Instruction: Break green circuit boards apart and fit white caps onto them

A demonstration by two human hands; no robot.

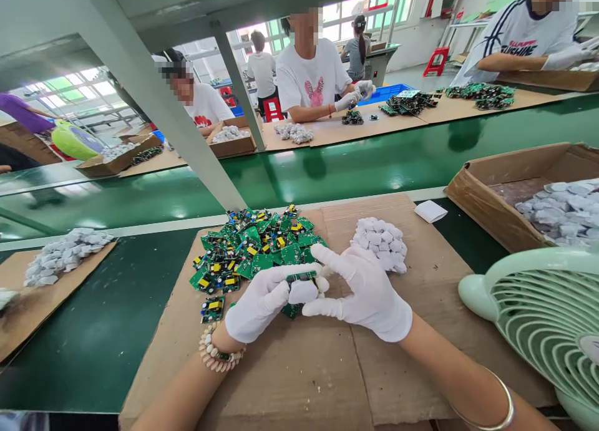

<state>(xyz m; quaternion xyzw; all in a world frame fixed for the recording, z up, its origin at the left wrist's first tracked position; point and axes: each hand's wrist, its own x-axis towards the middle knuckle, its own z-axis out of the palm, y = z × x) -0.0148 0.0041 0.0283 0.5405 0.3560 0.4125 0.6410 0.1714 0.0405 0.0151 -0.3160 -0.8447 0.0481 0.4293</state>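
Observation:
Between the fingers and thumb of my gloved left hand [262, 300] is a small green circuit board [302, 276] with a white piece [303, 292] against its near face. My gloved right hand [362, 294] is just to the right, its thumb and fingers spread around the board's right side with a gap between them. Behind my hands lies a heap of green circuit boards [255, 244] with yellow and blue parts. One separate board [212, 309] rests left of my left wrist. A pile of white pieces [381, 241] sits behind my right hand.
Cardboard [299, 381] covers the bench under my hands. A pale green fan [547, 319] stands close at the right, below an open box [486, 194] of white pieces. Across the green conveyor [350, 169], several people handle boards. A slanted metal post [163, 100] rises at the left.

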